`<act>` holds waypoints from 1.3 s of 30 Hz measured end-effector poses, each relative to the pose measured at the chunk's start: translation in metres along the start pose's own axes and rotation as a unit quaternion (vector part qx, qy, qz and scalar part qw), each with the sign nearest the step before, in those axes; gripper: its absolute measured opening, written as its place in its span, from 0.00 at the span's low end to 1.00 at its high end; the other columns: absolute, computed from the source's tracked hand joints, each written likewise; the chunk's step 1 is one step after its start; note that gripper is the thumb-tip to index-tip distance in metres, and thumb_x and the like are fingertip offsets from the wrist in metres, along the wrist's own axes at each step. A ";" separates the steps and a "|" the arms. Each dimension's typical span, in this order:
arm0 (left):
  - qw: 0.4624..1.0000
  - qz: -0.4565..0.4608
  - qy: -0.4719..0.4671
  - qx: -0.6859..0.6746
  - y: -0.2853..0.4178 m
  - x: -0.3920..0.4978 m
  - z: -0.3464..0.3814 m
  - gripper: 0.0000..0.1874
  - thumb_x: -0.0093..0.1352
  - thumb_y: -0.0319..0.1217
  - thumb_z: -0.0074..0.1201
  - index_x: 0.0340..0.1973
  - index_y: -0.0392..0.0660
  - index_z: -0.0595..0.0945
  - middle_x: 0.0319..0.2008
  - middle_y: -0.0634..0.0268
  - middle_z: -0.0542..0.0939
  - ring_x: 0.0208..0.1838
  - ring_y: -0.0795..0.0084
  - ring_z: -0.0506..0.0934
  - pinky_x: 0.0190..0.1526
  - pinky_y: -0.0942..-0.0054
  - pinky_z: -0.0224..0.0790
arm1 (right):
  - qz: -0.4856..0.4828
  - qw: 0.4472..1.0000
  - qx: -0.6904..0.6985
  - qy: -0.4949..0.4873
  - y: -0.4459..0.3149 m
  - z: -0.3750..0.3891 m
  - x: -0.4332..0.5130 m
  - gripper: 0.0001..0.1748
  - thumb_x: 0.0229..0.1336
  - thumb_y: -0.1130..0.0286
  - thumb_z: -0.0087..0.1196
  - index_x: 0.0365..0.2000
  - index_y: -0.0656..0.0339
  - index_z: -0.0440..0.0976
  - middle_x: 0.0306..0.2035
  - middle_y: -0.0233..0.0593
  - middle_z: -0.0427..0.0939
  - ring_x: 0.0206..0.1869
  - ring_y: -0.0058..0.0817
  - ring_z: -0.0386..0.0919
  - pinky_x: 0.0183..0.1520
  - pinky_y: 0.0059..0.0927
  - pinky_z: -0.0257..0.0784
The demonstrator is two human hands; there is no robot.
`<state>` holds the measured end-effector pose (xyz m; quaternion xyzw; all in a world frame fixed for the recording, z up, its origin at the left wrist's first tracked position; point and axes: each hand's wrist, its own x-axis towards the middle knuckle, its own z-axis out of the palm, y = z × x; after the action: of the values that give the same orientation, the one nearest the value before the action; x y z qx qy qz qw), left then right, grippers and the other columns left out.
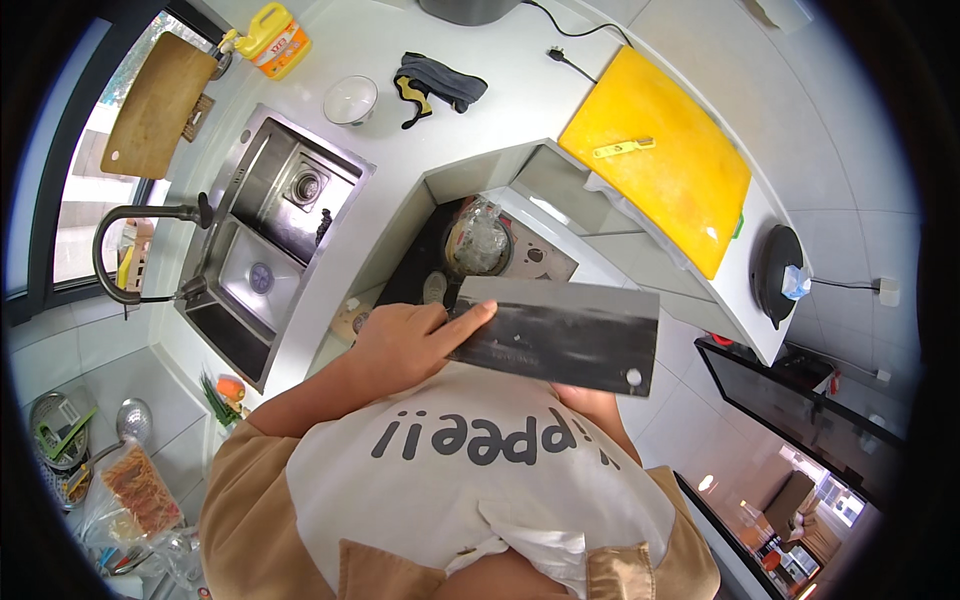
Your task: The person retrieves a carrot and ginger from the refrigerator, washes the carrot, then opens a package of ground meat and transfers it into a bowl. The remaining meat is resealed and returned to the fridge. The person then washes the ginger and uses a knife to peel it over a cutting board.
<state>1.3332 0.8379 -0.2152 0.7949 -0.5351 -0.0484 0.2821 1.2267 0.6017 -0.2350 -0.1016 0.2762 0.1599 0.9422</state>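
Note:
A wide cleaver (555,334) with a dark steel blade and a round hole near its far corner is held up before my chest. My left hand (409,341) is closed at its left end, hiding the handle, with the index finger stretched along the blade face. The paler edge points away from me. Most of my right hand (574,394) is hidden behind the lower blade edge; its finger positions cannot be made out. Beyond the blade, a clear plastic bag (480,236) with something inside rests on a round vessel in an open drawer or lower recess.
A yellow cutting board (664,161) bearing a yellow peeler (624,148) lies on the right counter. A double steel sink (281,195) is at left, with a glass bowl (350,100) and dark cloth (442,79) beyond. Carrot (231,388) and green onions (216,401) lie lower left.

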 end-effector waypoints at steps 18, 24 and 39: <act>1.000 0.024 -0.010 -0.011 0.007 0.005 -0.005 0.40 0.56 0.26 0.60 0.67 0.50 0.74 0.21 0.67 0.66 0.20 0.70 0.72 0.21 0.69 0.64 | -0.038 0.998 -0.016 0.047 -0.003 0.018 0.008 0.15 0.70 0.60 0.49 0.44 0.57 0.81 0.41 0.40 0.86 0.40 0.28 0.85 0.45 0.31 0.80; 1.000 0.005 -0.001 -0.015 0.004 0.000 -0.001 0.45 0.47 0.21 0.63 0.65 0.47 0.76 0.21 0.67 0.67 0.21 0.66 0.72 0.20 0.65 0.59 | -0.053 0.996 0.027 0.064 -0.001 0.041 -0.003 0.17 0.68 0.58 0.49 0.45 0.57 0.80 0.41 0.42 0.85 0.40 0.31 0.85 0.46 0.33 0.80; 0.999 -0.009 0.004 -0.038 0.003 -0.003 0.001 0.44 0.50 0.23 0.65 0.67 0.51 0.74 0.20 0.69 0.67 0.20 0.69 0.73 0.20 0.68 0.63 | -0.221 0.896 -0.385 -0.033 0.006 0.001 -0.008 0.26 0.65 0.64 0.58 0.59 0.63 0.68 0.55 0.40 0.76 0.55 0.26 0.76 0.59 0.29 0.74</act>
<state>1.3289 0.8397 -0.2152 0.7886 -0.5242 -0.0679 0.3142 1.2184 0.6054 -0.2307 -0.5094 0.1326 0.0448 0.8491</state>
